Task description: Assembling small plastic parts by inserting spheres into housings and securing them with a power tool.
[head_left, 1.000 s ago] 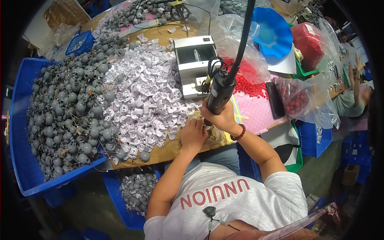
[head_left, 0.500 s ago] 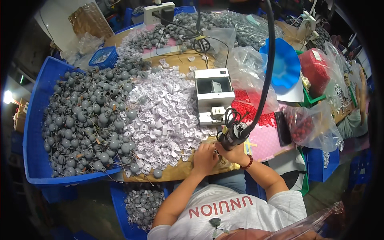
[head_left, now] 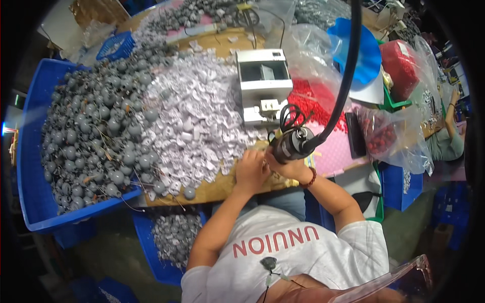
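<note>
My right hand (head_left: 290,168), with a beaded bracelet at the wrist, is wrapped round a black electric screwdriver (head_left: 290,147) whose thick cable runs up and out of view. The tool's tip is hidden behind my fingers. Right beside it, my left hand (head_left: 251,170) is closed, its fingertips pinched together near the tool; whatever they hold is too small and covered to make out. Both hands are over the near edge of the table. Beyond them lies a heap of small white plastic parts (head_left: 194,118), with grey ball-shaped parts with wires (head_left: 103,126) piled to its left.
A blue tray (head_left: 26,151) holds the grey parts. Behind my hands stands a white box-shaped device (head_left: 263,86). To the right are red small parts (head_left: 308,96), a dark phone (head_left: 355,134), a blue bowl (head_left: 361,50) and plastic bags. Another person's arm (head_left: 449,116) shows at far right.
The whole view has shifted, so the table and its heaps sit higher and further left. My hands remain together, the right still gripping the screwdriver.
</note>
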Demonstrator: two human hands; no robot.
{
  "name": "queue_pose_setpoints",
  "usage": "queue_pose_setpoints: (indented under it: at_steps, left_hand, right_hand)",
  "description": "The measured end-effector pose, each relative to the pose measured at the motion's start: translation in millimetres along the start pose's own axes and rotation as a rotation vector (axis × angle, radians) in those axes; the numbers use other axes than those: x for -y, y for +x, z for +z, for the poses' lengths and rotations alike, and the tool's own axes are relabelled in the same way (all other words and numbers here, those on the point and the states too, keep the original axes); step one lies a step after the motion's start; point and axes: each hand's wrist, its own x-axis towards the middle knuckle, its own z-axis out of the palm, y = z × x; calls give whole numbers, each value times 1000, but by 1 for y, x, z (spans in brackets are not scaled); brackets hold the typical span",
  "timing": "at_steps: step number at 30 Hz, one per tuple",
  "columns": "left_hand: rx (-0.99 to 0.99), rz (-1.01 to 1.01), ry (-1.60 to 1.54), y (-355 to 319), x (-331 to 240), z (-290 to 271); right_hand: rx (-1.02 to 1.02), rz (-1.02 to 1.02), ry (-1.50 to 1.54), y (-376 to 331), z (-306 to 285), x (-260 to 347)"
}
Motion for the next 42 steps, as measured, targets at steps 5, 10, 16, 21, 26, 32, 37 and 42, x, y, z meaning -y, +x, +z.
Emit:
queue_pose_setpoints:
  at_steps: [5, 10, 16, 21, 26, 32, 37, 42]
  left_hand:
    - [-10, 25, 24, -4, 6, 4]
    - [-14, 39, -11, -5, 4, 1]
    - [-21, 27, -84, -3, 5, 0]
    - [-16, 35, -107, -2, 5, 1]
    - [-7, -34, -72, -3, 4, 0]
    - [-27, -89, -36, -6, -5, 1]
    - [-78, 0, -100, -24, -3, 7]
    - [-70, -8, -117, -20, -6, 2]
  right_hand:
    - [81, -162, -176, -1, -5, -21]
    - [59, -110, -93, -7, -3, -26]
    - [177, -64, -68, -22, -2, -37]
    - [122, -90, -191, -21, -4, -46]
    - [-43, 70, 89, -5, -5, -23]
    - [-445, 284, 209, 47, -38, -27]
    - [-485, 88, -161, 25, -58, -77]
    - [-53, 105, -315, -26, -37, -59]
